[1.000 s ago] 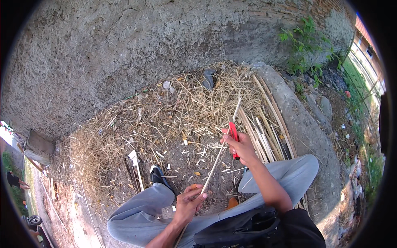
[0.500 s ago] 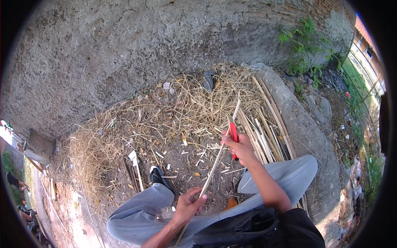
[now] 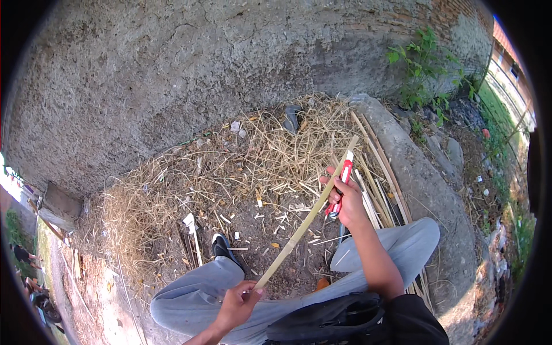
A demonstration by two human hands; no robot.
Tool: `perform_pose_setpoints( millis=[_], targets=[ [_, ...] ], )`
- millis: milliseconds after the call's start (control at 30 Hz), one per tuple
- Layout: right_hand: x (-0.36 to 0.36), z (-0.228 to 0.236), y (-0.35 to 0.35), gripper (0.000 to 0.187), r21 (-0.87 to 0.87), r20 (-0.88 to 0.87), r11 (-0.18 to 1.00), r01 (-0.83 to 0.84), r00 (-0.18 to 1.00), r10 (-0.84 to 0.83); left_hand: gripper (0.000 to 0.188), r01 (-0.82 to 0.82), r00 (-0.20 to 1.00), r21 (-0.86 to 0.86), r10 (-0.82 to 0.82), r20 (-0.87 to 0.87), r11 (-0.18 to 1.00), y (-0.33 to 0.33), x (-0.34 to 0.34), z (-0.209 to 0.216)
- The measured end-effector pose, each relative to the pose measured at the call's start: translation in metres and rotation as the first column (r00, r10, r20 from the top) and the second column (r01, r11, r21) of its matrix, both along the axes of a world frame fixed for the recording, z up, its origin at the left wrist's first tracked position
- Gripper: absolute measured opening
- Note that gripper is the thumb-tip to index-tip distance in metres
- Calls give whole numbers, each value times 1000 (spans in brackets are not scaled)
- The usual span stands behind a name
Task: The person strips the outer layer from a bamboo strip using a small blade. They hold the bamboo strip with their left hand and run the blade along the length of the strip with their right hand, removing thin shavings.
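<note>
A long, flat bamboo strip (image 3: 293, 241) slants across my lap, its far end pointing up and to the right. My left hand (image 3: 237, 305) is closed on its near end, fingers pinched around it. Farther along, my right hand (image 3: 349, 201) grips a red utility knife (image 3: 347, 170) with the blade out, lying alongside the strip. Fingers of that hand also rest against the strip, near its far end. Whether the blade touches the bamboo I cannot tell.
Several split strips (image 3: 380, 201) lie by my right knee, beside a concrete ledge (image 3: 422, 167). Dry straw (image 3: 230, 161) and pale offcuts cover the ground up to a rough wall (image 3: 201, 69). A hammer-like tool (image 3: 191, 224) stands near my left shoe (image 3: 221, 248). A green plant (image 3: 422, 63) grows at the wall's right.
The strip has turned to show its broad yellow-green face. My left hand has moved down and left with its near end, while the knife and right hand have shifted slightly right.
</note>
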State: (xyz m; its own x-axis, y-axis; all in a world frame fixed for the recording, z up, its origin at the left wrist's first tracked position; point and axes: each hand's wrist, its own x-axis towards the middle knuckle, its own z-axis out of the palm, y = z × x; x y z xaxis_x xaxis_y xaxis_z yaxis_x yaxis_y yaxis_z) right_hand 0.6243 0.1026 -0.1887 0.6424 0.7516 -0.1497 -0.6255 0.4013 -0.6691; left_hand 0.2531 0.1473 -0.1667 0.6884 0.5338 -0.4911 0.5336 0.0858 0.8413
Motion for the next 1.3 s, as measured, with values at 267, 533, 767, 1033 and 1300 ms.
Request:
perform_pose_setpoints(
  millis=[267,533,767,1033,1300],
  targets=[
    [-7,26,-13,28,-113,143,985,129,983,-112,15,-108,994,779,56,94,618,12,19,76],
    [-4,38,-22,43,-95,120,971,221,970,-209,12,-45,997,896,-42,71,442,56,24,99],
    [4,16,-24,36,-66,52,954,293,956,-290,13,91,995,852,-81,-57,516,100,58,79],
    [12,-15,-12,35,-253,24,891,377,923,-384,27,-44,998,880,-17,59,474,125,77,0],
    [27,-52,-9,36,-319,6,889,330,938,-346,27,5,1000,870,-10,0,494,117,77,-21]
  ],
)
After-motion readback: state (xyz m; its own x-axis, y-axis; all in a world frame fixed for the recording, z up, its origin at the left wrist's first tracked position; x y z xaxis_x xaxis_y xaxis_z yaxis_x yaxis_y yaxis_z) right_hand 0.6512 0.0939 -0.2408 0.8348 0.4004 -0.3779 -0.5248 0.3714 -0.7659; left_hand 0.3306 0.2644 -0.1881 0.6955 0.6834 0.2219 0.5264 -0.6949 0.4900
